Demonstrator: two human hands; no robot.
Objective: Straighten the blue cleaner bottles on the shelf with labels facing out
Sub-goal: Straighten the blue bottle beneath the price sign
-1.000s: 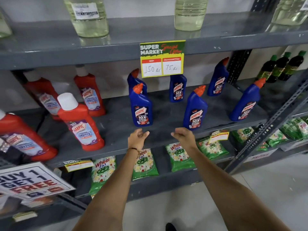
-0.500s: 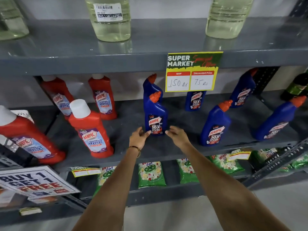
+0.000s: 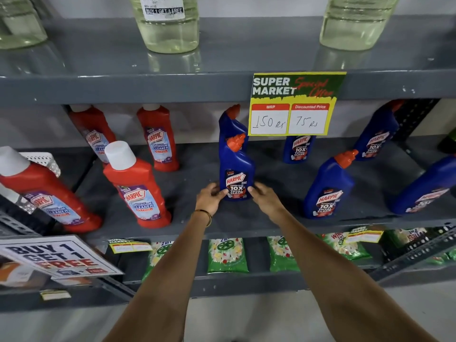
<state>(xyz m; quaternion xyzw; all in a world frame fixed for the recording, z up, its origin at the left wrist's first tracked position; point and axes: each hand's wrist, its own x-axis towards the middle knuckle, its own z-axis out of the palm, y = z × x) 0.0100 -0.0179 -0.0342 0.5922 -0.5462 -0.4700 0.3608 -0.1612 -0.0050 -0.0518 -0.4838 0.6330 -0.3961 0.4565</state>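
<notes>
Both hands clasp the base of one blue cleaner bottle (image 3: 236, 169) standing upright on the grey shelf (image 3: 271, 223), just left of and below the yellow price sign (image 3: 293, 104): the left hand (image 3: 211, 197) and right hand (image 3: 264, 196) press its sides. Its orange cap tilts right, and its red Harpic label faces outward.

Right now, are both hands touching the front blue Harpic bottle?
Touching. The head view shows the left hand and right hand pressed against either side of the front blue Harpic bottle, fingertips on its label edges.
</notes>
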